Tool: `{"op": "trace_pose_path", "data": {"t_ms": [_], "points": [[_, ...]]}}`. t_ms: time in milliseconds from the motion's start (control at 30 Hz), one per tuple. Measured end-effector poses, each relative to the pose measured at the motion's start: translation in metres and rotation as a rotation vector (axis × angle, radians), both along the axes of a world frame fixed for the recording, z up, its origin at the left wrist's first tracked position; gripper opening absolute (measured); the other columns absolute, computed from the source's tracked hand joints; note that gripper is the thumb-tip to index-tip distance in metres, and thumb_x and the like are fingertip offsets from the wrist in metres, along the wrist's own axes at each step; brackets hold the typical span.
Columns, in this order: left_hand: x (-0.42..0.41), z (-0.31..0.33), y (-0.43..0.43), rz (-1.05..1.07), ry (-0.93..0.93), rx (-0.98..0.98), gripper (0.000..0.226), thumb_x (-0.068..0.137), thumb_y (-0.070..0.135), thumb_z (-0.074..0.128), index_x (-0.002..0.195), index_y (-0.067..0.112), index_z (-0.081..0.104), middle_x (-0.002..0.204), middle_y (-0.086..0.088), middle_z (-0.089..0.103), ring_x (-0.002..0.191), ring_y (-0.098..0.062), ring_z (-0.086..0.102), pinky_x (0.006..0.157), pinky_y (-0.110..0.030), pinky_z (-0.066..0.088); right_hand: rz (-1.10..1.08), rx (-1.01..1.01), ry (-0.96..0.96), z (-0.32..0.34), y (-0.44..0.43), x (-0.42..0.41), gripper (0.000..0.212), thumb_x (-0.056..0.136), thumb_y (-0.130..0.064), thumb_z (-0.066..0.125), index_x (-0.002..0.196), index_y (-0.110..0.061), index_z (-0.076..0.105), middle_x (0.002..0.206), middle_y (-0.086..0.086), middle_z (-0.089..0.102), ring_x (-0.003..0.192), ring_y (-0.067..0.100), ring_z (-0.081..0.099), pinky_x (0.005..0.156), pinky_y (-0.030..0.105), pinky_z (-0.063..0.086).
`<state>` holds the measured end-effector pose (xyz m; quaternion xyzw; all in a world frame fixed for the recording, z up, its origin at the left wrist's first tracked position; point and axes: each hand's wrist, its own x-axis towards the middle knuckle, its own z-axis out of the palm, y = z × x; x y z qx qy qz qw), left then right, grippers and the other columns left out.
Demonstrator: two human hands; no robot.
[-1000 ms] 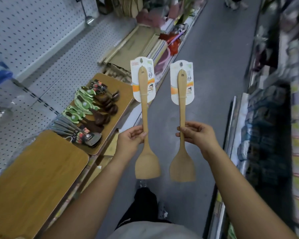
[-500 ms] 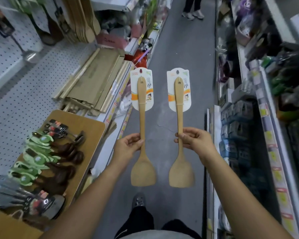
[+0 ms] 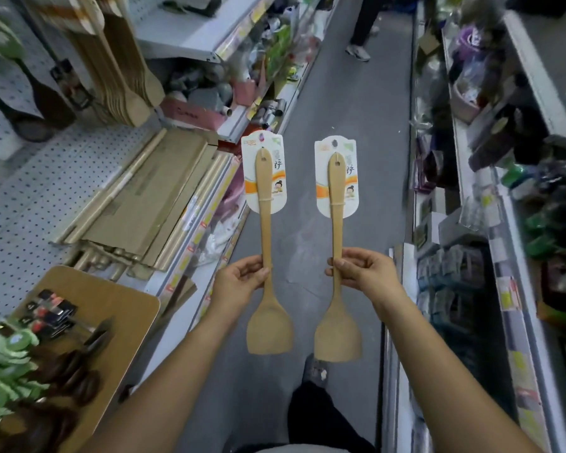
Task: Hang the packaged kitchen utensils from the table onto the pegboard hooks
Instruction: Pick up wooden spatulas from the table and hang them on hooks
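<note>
Two wooden spatulas with white card labels stand upright over the aisle floor, blades down. My left hand [image 3: 241, 279] pinches the handle of the left spatula [image 3: 267, 256]; my right hand [image 3: 365, 273] pinches the handle of the right spatula [image 3: 336, 256]. The wooden table [image 3: 125, 308] at lower left carries several more packaged utensils [image 3: 43, 351], with green cards and dark spoon heads. The white pegboard [image 3: 40, 191] runs along the left, with wooden spatulas [image 3: 121, 73] hanging at upper left.
Rolled bamboo mats and flat cardboard [image 3: 147, 201] lie on the left shelf. Stocked shelves [image 3: 490, 223] line the right side. Another person's legs [image 3: 363, 31] stand far down the grey aisle. My own leg and shoe [image 3: 314, 380] are below the spatulas.
My view has swung up and right along the aisle; the table slid to the lower left and hanging spatulas came into view. Both hands keep the same hold on the spatulas.
</note>
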<state>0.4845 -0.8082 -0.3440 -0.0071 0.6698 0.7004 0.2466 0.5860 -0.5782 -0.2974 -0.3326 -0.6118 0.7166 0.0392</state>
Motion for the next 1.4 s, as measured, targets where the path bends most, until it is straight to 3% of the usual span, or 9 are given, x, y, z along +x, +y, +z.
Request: {"op": "trace_pose_path", "data": {"t_ms": [267, 500, 633, 767, 933, 1033, 1233, 1300, 1400], "points": [[-0.065, 0.018, 0.105, 0.113, 0.005, -0.029, 0.023, 0.086, 0.004, 0.071, 0.106, 0.015, 0.07, 0.101, -0.006, 0.076, 0.095, -0.02, 0.072, 0.08, -0.029, 0.059, 0.096, -0.024, -0.019, 0.013, 0.12, -0.098, 0.02, 0.089, 0.0, 0.069, 0.109, 0.002, 0.067, 0.098, 0.02, 0.076, 0.086, 0.033, 0.076, 0.07, 0.032, 0.063], [-0.133, 0.019, 0.163, 0.193, 0.024, -0.067, 0.023, 0.086, -0.001, 0.069, 0.104, 0.013, 0.07, 0.098, -0.006, 0.074, 0.087, -0.015, 0.072, 0.072, -0.022, 0.058, 0.17, -0.015, 0.002, 0.011, 0.184, -0.188, 0.018, 0.09, 0.002, 0.067, 0.108, 0.002, 0.067, 0.096, 0.02, 0.076, 0.086, 0.035, 0.075, 0.071, 0.035, 0.063], [-0.186, 0.003, 0.189, 0.241, 0.025, -0.068, 0.029, 0.086, 0.001, 0.07, 0.114, 0.006, 0.068, 0.102, -0.008, 0.074, 0.092, -0.016, 0.072, 0.073, -0.022, 0.058, 0.211, 0.0, -0.011, 0.007, 0.212, -0.249, 0.016, 0.091, 0.002, 0.066, 0.108, 0.002, 0.067, 0.096, 0.02, 0.076, 0.085, 0.034, 0.076, 0.068, 0.032, 0.061], [-0.246, -0.013, 0.226, 0.279, 0.036, -0.051, 0.028, 0.086, 0.0, 0.069, 0.115, 0.002, 0.068, 0.104, -0.013, 0.073, 0.094, -0.024, 0.071, 0.073, -0.023, 0.059, 0.226, 0.039, -0.018, 0.011, 0.247, -0.31, 0.015, 0.09, 0.002, 0.068, 0.105, 0.001, 0.068, 0.096, 0.02, 0.076, 0.087, 0.035, 0.075, 0.071, 0.034, 0.062], [-0.291, 0.001, 0.261, 0.284, 0.056, -0.006, 0.022, 0.087, -0.001, 0.068, 0.105, 0.011, 0.073, 0.097, -0.003, 0.077, 0.09, -0.017, 0.073, 0.073, -0.023, 0.059, 0.279, 0.055, -0.052, 0.019, 0.283, -0.369, 0.013, 0.09, 0.001, 0.067, 0.103, 0.002, 0.068, 0.094, 0.018, 0.077, 0.087, 0.033, 0.076, 0.075, 0.035, 0.063], [-0.321, 0.008, 0.275, 0.342, 0.062, 0.008, 0.024, 0.087, -0.002, 0.068, 0.109, 0.006, 0.071, 0.101, -0.005, 0.076, 0.094, -0.019, 0.072, 0.076, -0.025, 0.059, 0.337, 0.06, -0.029, 0.024, 0.296, -0.412, 0.012, 0.091, 0.001, 0.066, 0.103, 0.002, 0.069, 0.094, 0.016, 0.077, 0.087, 0.031, 0.076, 0.077, 0.036, 0.062], [-0.363, 0.012, 0.29, 0.563, 0.039, -0.028, 0.024, 0.084, -0.007, 0.069, 0.098, 0.013, 0.072, 0.09, 0.0, 0.077, 0.095, -0.027, 0.07, 0.081, -0.036, 0.058, 0.539, 0.028, 0.017, 0.024, 0.31, -0.496, 0.011, 0.091, 0.002, 0.066, 0.101, 0.001, 0.069, 0.092, 0.016, 0.077, 0.088, 0.033, 0.075, 0.073, 0.033, 0.062], [-0.371, 0.018, 0.293, 0.664, 0.068, -0.075, 0.026, 0.083, -0.009, 0.068, 0.098, 0.012, 0.072, 0.089, -0.001, 0.077, 0.095, -0.029, 0.07, 0.077, -0.031, 0.059, 0.635, 0.034, 0.031, 0.022, 0.314, -0.525, 0.012, 0.092, 0.002, 0.065, 0.103, 0.002, 0.069, 0.093, 0.017, 0.077, 0.088, 0.033, 0.075, 0.075, 0.036, 0.062], [-0.374, 0.033, 0.298, 0.858, 0.058, -0.083, 0.024, 0.083, -0.013, 0.066, 0.103, 0.001, 0.068, 0.088, -0.006, 0.074, 0.079, -0.014, 0.073, 0.066, -0.019, 0.058, 0.756, 0.018, 0.058, 0.027, 0.313, -0.565, 0.01, 0.091, 0.003, 0.066, 0.1, 0.003, 0.071, 0.092, 0.022, 0.076, 0.086, 0.036, 0.075, 0.076, 0.039, 0.063]]}}
